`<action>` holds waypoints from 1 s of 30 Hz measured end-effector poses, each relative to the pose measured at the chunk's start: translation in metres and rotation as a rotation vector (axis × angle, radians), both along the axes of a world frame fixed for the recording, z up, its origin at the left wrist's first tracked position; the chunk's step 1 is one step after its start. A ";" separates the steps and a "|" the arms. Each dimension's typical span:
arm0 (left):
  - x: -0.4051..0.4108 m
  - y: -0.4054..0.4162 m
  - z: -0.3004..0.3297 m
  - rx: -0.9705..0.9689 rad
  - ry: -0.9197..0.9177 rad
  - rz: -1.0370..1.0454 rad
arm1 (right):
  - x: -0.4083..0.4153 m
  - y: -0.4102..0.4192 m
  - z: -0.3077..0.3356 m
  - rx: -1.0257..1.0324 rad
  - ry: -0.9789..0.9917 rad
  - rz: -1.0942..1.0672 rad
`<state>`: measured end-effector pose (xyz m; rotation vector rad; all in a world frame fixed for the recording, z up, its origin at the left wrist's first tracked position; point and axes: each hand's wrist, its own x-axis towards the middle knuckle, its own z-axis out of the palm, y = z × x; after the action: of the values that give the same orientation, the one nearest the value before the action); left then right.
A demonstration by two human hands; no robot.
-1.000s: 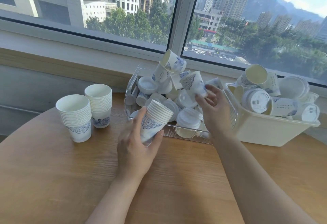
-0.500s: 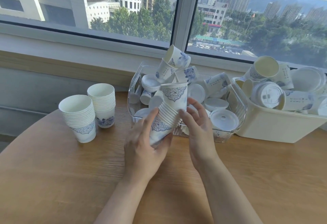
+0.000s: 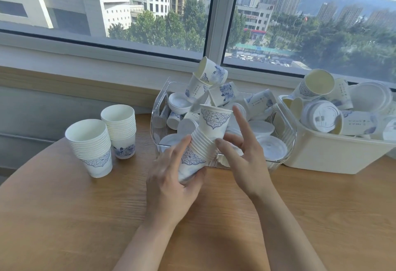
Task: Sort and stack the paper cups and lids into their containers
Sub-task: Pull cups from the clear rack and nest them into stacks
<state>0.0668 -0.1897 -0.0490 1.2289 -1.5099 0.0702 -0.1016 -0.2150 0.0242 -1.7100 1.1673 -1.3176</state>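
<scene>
My left hand (image 3: pixel 171 185) grips a tilted stack of blue-patterned paper cups (image 3: pixel 198 153) just above the table, in front of the clear bin. A further patterned cup (image 3: pixel 214 121) sits partly nested in the top of that stack. My right hand (image 3: pixel 242 155) is beside it with fingers spread; its thumb tip touches the stack's rims. The clear plastic bin (image 3: pixel 158 107) holds loose cups and white lids. The cream bin (image 3: pixel 334 157) at right holds more cups and lids.
Two upright stacks of cups stand on the wooden table (image 3: pixel 85 228) at left: a nearer cup stack (image 3: pixel 91 146) and a farther cup stack (image 3: pixel 120 130). A window sill runs behind the bins. The table edge curves away at the left.
My right hand took a cup from the clear bin and brought it onto the stack in my left hand. The right fingers have now let go and spread.
</scene>
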 end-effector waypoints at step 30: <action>-0.005 0.001 0.004 0.102 0.236 -0.062 | -0.010 -0.018 0.010 -0.038 0.130 -0.152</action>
<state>0.0615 -0.1888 -0.0448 1.2241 -1.3570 -0.1894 -0.1121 -0.2328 0.0341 -1.7863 1.3787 -1.3424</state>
